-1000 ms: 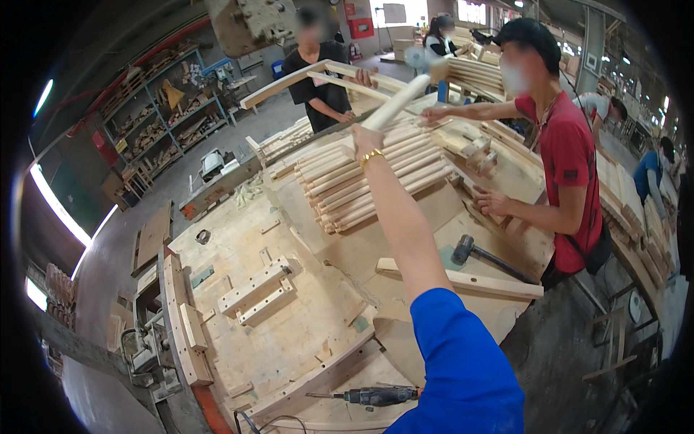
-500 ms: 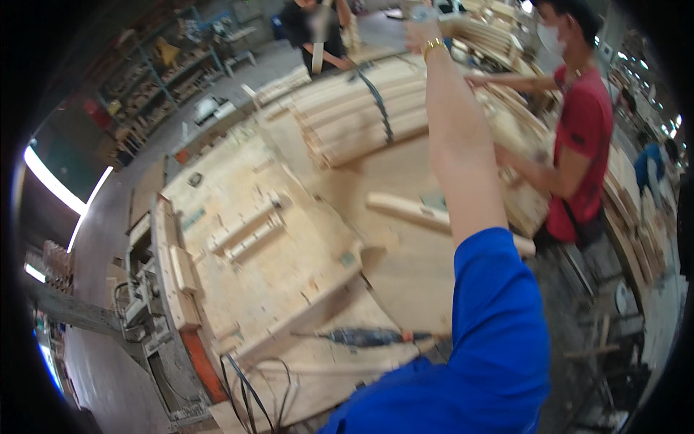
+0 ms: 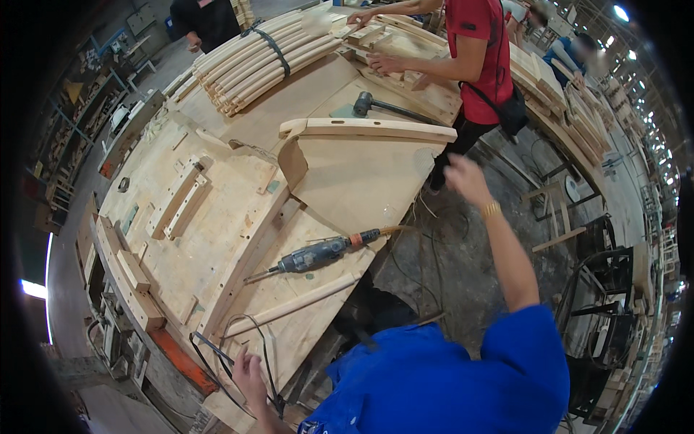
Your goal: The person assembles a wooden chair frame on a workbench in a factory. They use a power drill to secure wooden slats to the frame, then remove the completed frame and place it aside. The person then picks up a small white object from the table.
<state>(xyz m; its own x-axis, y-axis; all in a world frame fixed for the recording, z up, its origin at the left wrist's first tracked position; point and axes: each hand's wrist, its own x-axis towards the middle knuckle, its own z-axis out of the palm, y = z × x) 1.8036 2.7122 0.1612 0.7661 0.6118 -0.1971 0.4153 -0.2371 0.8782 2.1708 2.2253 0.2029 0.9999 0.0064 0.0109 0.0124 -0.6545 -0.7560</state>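
Curved pale wooden rail (image 3: pixel 369 129) lies across the plywood workbench (image 3: pixel 217 239), just beyond the empty, open right hand (image 3: pixel 466 179), while the left hand (image 3: pixel 249 376) grips the bench's near edge, apparently for support.

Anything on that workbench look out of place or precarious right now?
The blue-grey power drill lies loose near the edge of the plywood workbench, its cord trailing over the edge. A curved pale wooden rail juts slightly past the bench corner. Nothing looks spilled or broken.
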